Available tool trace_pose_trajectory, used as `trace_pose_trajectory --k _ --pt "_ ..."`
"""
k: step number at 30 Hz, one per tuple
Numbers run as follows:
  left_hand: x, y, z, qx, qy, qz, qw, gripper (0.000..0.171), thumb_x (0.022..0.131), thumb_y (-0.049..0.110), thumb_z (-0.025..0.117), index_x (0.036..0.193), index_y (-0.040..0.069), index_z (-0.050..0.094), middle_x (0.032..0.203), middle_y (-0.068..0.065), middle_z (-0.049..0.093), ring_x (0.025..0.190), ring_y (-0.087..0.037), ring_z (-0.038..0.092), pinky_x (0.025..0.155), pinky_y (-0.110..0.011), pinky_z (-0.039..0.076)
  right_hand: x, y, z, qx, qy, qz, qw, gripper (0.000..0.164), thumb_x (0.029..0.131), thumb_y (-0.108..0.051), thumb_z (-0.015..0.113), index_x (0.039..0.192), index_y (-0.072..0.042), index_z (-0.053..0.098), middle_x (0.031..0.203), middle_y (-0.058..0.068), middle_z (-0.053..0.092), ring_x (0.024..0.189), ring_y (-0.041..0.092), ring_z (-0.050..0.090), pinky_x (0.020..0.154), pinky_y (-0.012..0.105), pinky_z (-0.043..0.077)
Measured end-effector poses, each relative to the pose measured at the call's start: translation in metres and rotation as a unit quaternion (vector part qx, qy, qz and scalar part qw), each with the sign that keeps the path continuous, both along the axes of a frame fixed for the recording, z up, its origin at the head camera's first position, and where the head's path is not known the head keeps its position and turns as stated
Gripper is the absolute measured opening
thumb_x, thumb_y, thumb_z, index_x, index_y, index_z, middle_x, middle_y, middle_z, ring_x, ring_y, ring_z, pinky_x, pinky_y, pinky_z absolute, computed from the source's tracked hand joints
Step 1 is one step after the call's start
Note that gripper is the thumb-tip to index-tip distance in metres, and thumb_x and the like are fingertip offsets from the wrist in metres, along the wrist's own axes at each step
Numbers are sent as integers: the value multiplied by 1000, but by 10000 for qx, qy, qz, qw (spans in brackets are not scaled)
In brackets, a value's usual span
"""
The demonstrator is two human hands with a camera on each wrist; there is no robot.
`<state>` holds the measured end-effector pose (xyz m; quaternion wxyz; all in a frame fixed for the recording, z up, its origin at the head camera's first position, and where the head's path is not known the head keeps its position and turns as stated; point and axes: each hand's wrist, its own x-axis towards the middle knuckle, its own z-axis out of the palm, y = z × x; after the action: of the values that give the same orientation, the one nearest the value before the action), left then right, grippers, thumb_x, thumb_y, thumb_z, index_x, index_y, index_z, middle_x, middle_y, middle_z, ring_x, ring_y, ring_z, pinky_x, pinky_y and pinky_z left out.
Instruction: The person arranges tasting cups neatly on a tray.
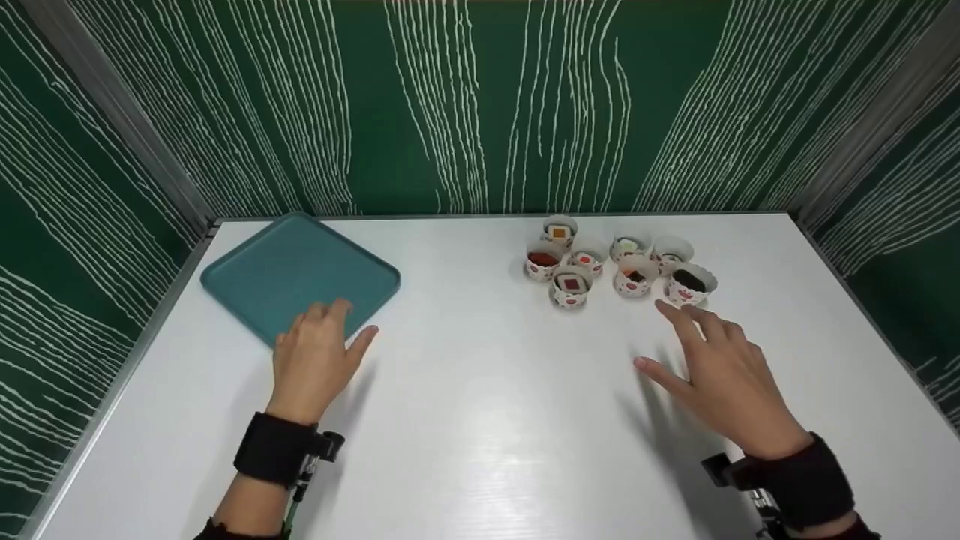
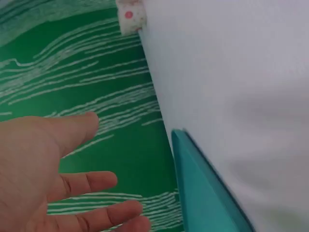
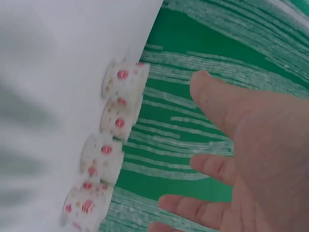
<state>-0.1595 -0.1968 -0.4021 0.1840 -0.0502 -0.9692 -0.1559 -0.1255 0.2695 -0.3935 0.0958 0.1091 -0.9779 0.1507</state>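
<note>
In the head view my left hand [image 1: 311, 364] hovers over the near corner of a teal tray [image 1: 292, 262], its fingers loosely spread and holding nothing. On the other side my right hand [image 1: 724, 375] hangs above the table, thumb apart from the fingers, just in front of several small paper cups. Nearest to it is a cup with dark contents [image 1: 688, 285]. To its left stand a cup with orange and dark pieces [image 1: 635, 277] and one with a white-framed dark red square [image 1: 571, 288]. The right wrist view shows the patterned cup walls [image 3: 87, 205] beside the spread fingers.
Behind these cups stand others, one with reddish contents [image 1: 543, 261], one with an orange square [image 1: 559, 232] and one with pale green contents [image 1: 628, 246]. A white table [image 1: 480, 390] carries everything. Green walls with white wavy lines [image 1: 487, 112] enclose its back and sides.
</note>
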Motion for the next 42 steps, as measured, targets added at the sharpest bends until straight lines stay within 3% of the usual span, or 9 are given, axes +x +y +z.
trace_pose_trajectory --k 9,12,16,25,34,37,42 --pt "-22 -61 0 337 -821 516 9947 29 101 23 74 107 -5 72 93 -27 75 66 -36 69 53 -47 51 -19 -57 -6 -263 -272 597 9975 54 99 -44 76 138 -7 68 116 18 74 97 35 71 75 55 57" --pt "-28 -77 -3 331 -936 708 9925 26 101 22 73 102 -5 72 91 -28 75 65 -38 69 53 -47 49 -27 -74 -12 -347 -540 732 9952 48 99 -43 76 131 -8 72 108 14 75 93 27 72 71 50 58" --pt "-35 -92 -8 322 -1111 904 9892 24 101 20 71 96 -3 69 87 -27 74 68 -39 70 53 -46 48 -39 -94 -16 -389 -720 888 9927 45 100 -43 75 129 -8 73 109 14 76 98 28 74 74 50 60" --pt "-43 -117 -16 404 -1300 1257 9827 33 100 15 68 71 6 54 66 -15 60 60 -31 61 49 -40 40 -62 -137 -20 -269 -881 1070 9900 38 100 -41 76 119 -8 76 97 9 76 86 23 72 69 45 59" --pt "-49 -138 -27 431 -1828 1674 9678 34 99 19 64 71 1 61 76 -27 67 64 -33 61 51 -43 44 -76 -170 -20 -185 -937 1159 9887 36 100 -42 76 111 -8 77 96 9 78 73 20 66 63 39 54" --pt "-50 -141 -29 501 -1879 1671 9666 36 99 19 64 69 1 61 78 -29 69 65 -32 61 52 -42 45 -77 -178 -19 -175 -998 1179 9878 35 100 -42 76 110 -8 77 96 9 78 68 19 62 60 36 50" --pt "-53 -137 -27 639 -2071 1435 9656 29 100 12 61 80 -8 67 87 -35 70 69 -33 62 57 -43 49 -79 -185 -22 -124 -1027 1123 9883 33 99 -42 76 107 -10 77 93 8 77 66 19 60 57 37 49"
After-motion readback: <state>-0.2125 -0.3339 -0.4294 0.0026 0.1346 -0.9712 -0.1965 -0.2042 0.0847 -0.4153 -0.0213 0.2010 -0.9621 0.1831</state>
